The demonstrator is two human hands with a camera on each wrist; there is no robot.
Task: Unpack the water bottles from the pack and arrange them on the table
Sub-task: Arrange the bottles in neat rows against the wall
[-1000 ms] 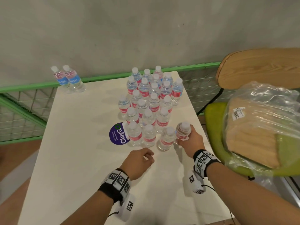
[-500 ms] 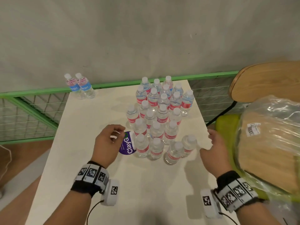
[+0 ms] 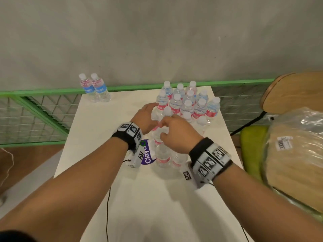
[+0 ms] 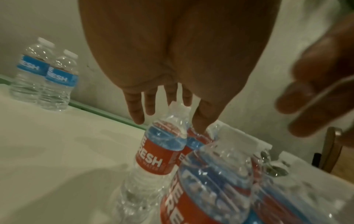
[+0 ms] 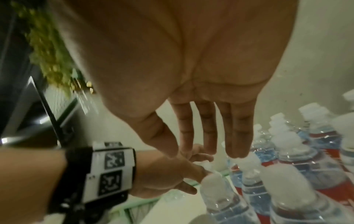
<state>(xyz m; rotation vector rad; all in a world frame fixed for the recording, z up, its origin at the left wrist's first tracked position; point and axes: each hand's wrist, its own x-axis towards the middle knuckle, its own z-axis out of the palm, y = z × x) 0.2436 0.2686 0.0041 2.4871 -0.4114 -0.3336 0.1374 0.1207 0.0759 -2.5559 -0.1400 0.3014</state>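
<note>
Arranging step, judging by the layout: both hands over the red-label bottle cluster (image 3: 183,116) on the table (image 3: 104,154), next to the purple sticker (image 3: 147,155). Left hand (image 3: 145,117) & right hand (image 3: 178,133) fingers straight, spread, holding nothing. Next, prob: nudge the near bottles into line w/o toppling neighbours

Readable stuff, not much of it. "ESH" in white on the blue labels of the two bottles (image 3: 95,88) off at the far left corner of the table (image 3: 104,198); from the left wrist view, "RESH" with an "E" above it on those same blue bands (image 4: 59,77). "RESH" again in white on the red label of the nearest clustered bottle (image 4: 153,159), smaller line under it too blurry to read. "SH" peeking out on a red label (image 3: 160,107) in the head view. "Clay" in white on the round purple sticker (image 3: 147,155), partly covered. Barcode tag (image 3: 284,144) on the plastic-wrapped bundle, print too small. Square black-and-white marker codes on both wristbands (image 3: 212,161), no letters.
</note>
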